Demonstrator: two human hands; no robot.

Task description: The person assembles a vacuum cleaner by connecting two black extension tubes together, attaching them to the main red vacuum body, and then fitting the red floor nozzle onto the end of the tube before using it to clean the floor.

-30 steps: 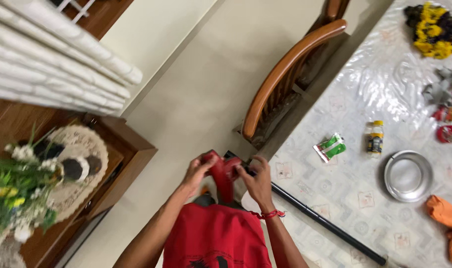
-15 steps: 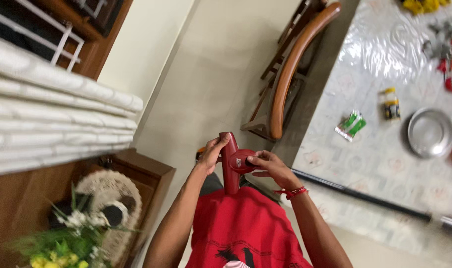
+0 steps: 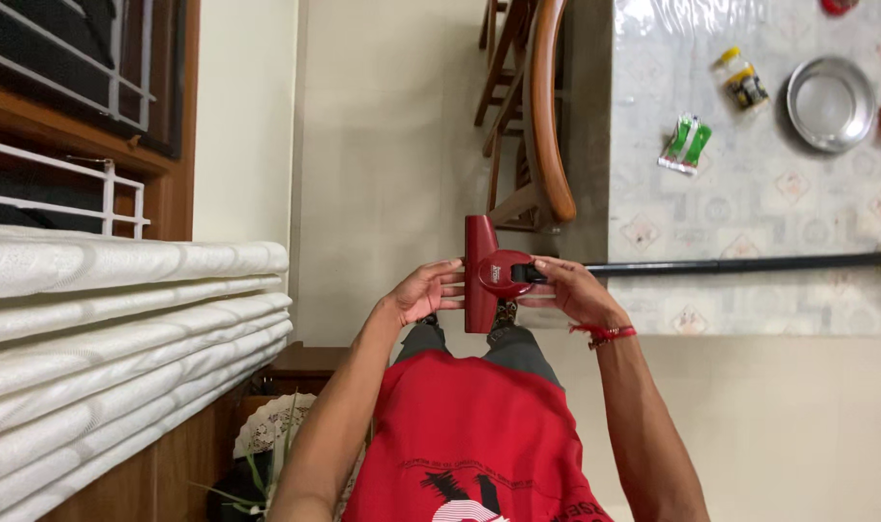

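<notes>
Between my hands: red vacuum head, held at chest height above my red shirt.
Left hand: fingers curled against the head's left edge, closed on it.
Right hand: fingers wrapped over the round hub and its black neck, closed on it.
Beside my right hand: black tube lying along the table edge.
Farther off: wooden chair, steel bowl, small bottle.

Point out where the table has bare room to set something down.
Free: the table patch between the green packet, steel bowl and black pole; also the strip below the pole. Crowded: the far edge, where bottle and bowl sit.
</notes>
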